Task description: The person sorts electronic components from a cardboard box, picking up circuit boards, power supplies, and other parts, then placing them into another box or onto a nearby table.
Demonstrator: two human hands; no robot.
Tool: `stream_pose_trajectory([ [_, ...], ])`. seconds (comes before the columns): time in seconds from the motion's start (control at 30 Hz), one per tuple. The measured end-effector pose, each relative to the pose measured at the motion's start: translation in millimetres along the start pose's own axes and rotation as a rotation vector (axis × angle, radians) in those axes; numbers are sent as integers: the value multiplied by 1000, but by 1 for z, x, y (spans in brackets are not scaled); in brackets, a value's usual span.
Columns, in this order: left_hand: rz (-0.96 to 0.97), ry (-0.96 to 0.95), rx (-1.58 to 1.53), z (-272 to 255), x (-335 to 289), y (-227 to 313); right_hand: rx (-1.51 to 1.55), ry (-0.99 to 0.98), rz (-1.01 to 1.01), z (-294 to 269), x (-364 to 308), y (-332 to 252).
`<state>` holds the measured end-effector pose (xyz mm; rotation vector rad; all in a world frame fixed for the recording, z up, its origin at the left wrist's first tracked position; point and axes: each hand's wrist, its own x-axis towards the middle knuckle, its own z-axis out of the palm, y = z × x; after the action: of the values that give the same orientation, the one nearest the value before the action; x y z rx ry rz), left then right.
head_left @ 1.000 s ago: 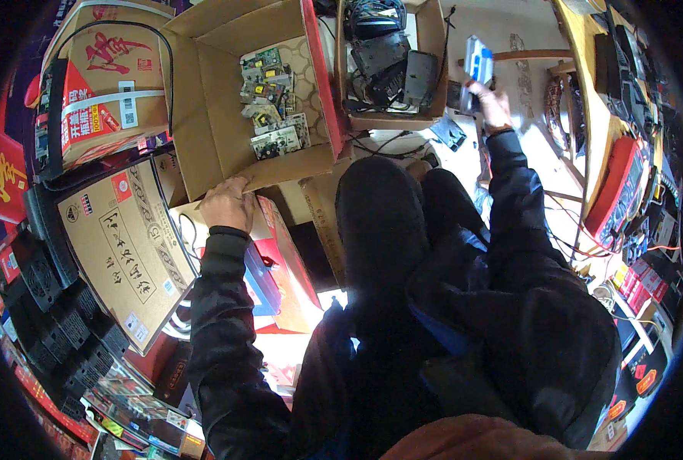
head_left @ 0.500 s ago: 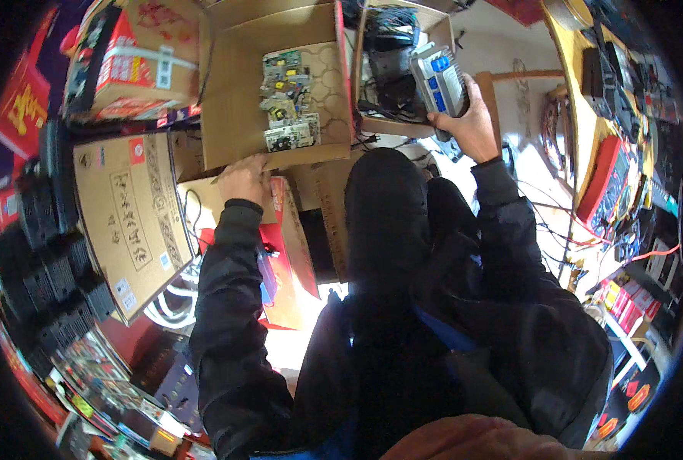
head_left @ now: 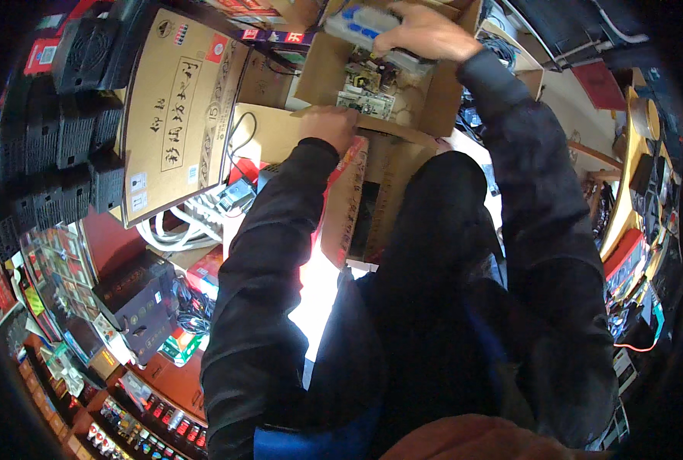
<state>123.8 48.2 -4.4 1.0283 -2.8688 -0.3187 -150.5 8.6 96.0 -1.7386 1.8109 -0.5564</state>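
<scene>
My right hand (head_left: 426,32) grips a grey electronic module with blue sockets (head_left: 349,27), somewhat blurred, above the far part of an open cardboard box (head_left: 445,96). Inside that box lie several circuit boards (head_left: 366,101), green and pale, partly covered from sight by the module and my hand. My left hand (head_left: 330,126) is closed over the box's near left edge, its fingertips partly hidden.
At left stands a large cardboard carton (head_left: 176,115) beside stacked black units (head_left: 65,138). A red and brown box (head_left: 349,192) sits below my left hand. White hose (head_left: 180,230) coils under the carton. A cluttered wooden shelf (head_left: 625,207) runs along the right.
The module has gone from above the right-hand box of black parts to over the box of circuit boards. My left hand stays at that box's edge. The view has shifted.
</scene>
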Motion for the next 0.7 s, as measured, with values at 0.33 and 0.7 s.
stream_pose_trajectory([
  [0.33,36,92,9,-1,-3,2,164,-108,596,191,56,103],
  [0.7,-13,12,-27,5,-10,4,-109,-375,382,273,70,110],
])
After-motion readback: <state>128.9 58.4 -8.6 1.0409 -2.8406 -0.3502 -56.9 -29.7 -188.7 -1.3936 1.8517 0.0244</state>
